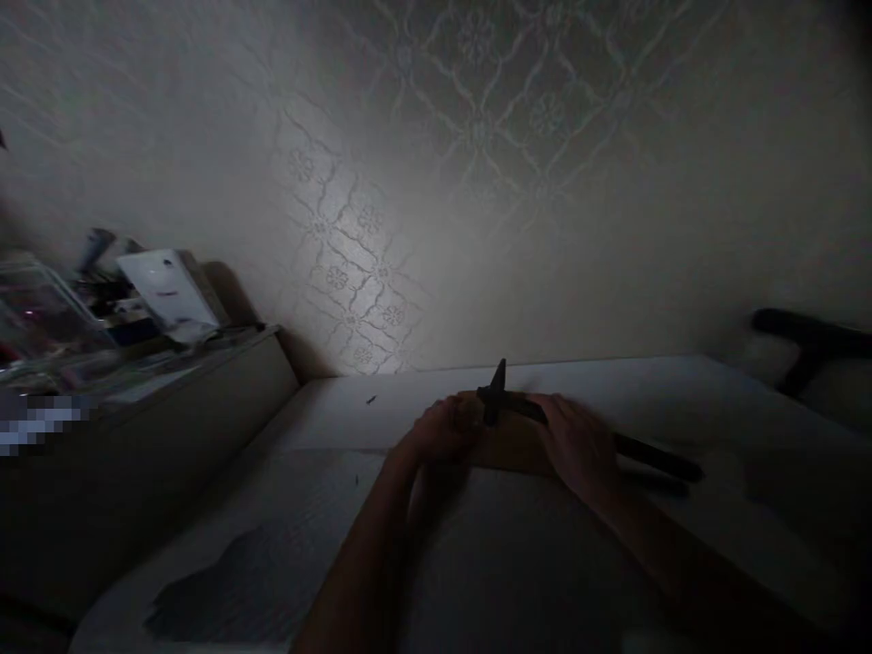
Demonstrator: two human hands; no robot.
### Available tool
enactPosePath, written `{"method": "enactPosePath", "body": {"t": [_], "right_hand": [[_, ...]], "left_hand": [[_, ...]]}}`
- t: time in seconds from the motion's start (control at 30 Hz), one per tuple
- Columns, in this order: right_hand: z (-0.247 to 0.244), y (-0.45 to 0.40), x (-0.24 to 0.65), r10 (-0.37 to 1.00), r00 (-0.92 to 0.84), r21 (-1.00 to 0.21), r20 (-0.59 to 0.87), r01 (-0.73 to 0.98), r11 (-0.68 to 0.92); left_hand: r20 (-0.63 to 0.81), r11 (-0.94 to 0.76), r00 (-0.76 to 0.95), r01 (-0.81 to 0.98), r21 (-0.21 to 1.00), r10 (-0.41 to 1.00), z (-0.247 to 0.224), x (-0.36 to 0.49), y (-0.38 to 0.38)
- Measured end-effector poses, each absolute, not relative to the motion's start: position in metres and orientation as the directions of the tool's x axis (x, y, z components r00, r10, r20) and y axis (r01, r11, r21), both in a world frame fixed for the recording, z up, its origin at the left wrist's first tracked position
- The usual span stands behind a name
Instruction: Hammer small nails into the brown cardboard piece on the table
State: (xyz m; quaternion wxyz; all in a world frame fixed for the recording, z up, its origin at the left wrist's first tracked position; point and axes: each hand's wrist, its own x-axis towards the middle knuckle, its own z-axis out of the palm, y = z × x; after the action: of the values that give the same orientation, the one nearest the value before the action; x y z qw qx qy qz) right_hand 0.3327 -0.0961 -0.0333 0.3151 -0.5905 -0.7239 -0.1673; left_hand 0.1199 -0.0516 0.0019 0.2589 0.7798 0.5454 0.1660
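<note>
In the dim head view, a dark hammer [658, 456] lies slanted above a brown board [510, 448]. My right hand [579, 447] is wrapped round the hammer's handle, near its head, and the handle's end sticks out to the right. My left hand [441, 431] is closed at the board's left end, beside the hammer head; what its fingers hold there is too dark to make out. The board rests on a white table [320, 413].
Two small dark pieces lie on the table left of my hands. A grey cloth-like patch [232, 581] is at the front left. A cabinet [204, 400] with a white box [167, 289] stands left. A black object [817, 338] is at the right.
</note>
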Motion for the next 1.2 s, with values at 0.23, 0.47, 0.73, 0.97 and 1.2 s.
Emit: {"method": "enactPosePath", "body": {"t": [0.23,0.47,0.73,0.97,1.2], "right_hand": [[-0.0346,-0.0944,0.3328,0.746,-0.103,-0.140,0.658,0.957,0.255],[-0.0328,-0.0954,0.3322,0.737,-0.098,-0.138,0.669,0.958,0.252],[-0.0339,-0.0950,0.3348,0.748,-0.092,-0.147,0.658,0.958,0.247],[-0.0327,-0.0960,0.3358,0.756,-0.072,-0.161,0.650,0.960,0.229],[-0.0334,-0.0946,0.3378,0.749,-0.084,-0.146,0.658,0.960,0.237]], "left_hand": [[-0.092,-0.294,0.377,0.835,0.465,0.922,0.0033,0.1193,-0.0534],[-0.089,-0.325,0.394,0.850,0.415,0.915,0.0067,0.1223,-0.0560],[-0.106,-0.332,0.398,0.862,0.383,0.911,0.0041,0.1219,-0.0539],[-0.083,-0.348,0.409,0.852,0.392,0.909,0.0001,0.1201,-0.0514],[-0.094,-0.333,0.399,0.855,0.397,0.912,0.0009,0.1214,-0.0518]]}}
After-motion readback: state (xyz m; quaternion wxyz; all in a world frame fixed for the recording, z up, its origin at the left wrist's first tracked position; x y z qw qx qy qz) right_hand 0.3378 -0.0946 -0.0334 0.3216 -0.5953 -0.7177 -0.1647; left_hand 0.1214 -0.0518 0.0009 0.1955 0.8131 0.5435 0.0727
